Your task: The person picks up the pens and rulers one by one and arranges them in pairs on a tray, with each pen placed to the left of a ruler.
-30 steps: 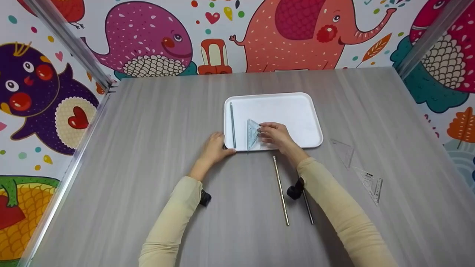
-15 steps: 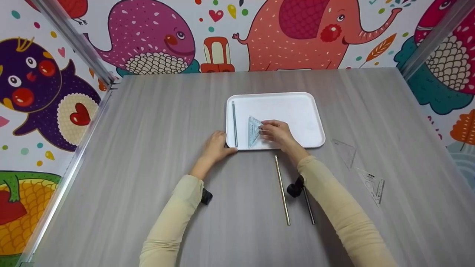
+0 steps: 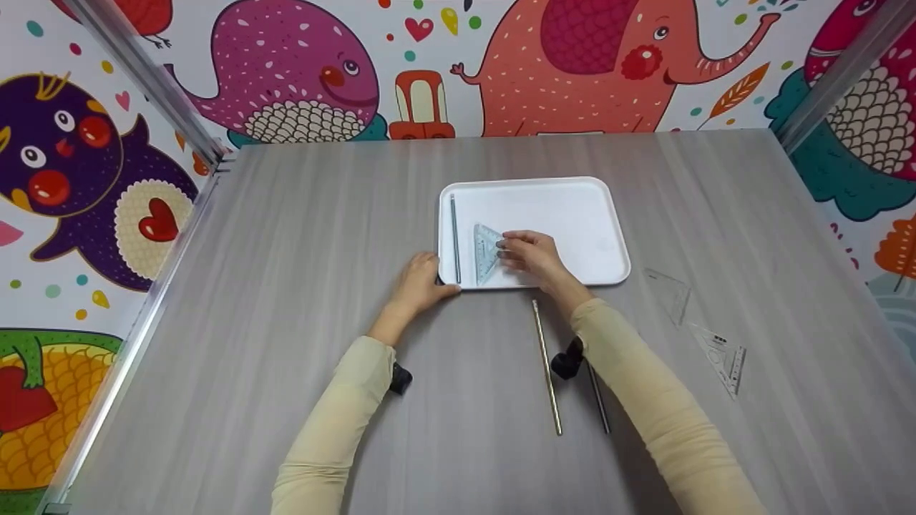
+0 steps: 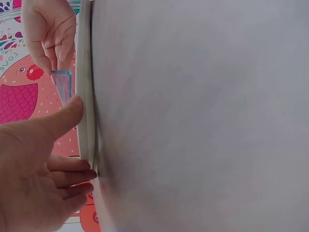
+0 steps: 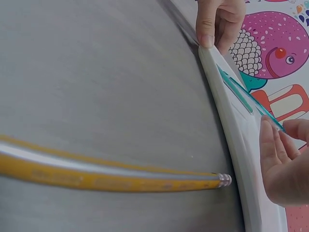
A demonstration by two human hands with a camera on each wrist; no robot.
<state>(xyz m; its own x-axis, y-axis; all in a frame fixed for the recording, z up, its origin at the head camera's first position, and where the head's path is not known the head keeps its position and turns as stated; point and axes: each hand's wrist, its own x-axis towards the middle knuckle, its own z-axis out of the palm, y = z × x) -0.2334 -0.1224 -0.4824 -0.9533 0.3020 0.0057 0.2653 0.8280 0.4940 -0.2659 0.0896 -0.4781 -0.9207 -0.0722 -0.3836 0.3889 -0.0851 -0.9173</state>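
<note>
A white tray (image 3: pixel 572 207) lies on the grey table. My left hand (image 3: pixel 433 279) grips its near left corner, thumb on the rim (image 4: pixel 87 106) and fingers curled under the edge. My right hand (image 3: pixel 505 247) pinches a see-through blue triangle ruler (image 3: pixel 484 254) by its right side. The ruler is tilted over the tray's left part, beside a thin grey stick (image 3: pixel 455 239) that lies along the tray's left wall. The left wrist view shows the right hand (image 4: pixel 48 38) holding the ruler (image 4: pixel 63 84) above the rim. The right wrist view shows the ruler's edge (image 5: pixel 241 89) above the tray rim (image 5: pixel 231 135).
A yellow pencil (image 3: pixel 547 365) lies on the table just before the tray, its end (image 5: pixel 223 180) near the rim. A dark pencil (image 3: pixel 598 404) lies partly under my right forearm. Two clear set squares (image 3: pixel 669 292) (image 3: pixel 723 354) lie to the right. Metal frame posts stand at both far corners.
The right hand has shifted the triangle ruler slightly left, closer to the grey stick and farther in from the tray's near edge. The left hand keeps its hold on the tray corner.
</note>
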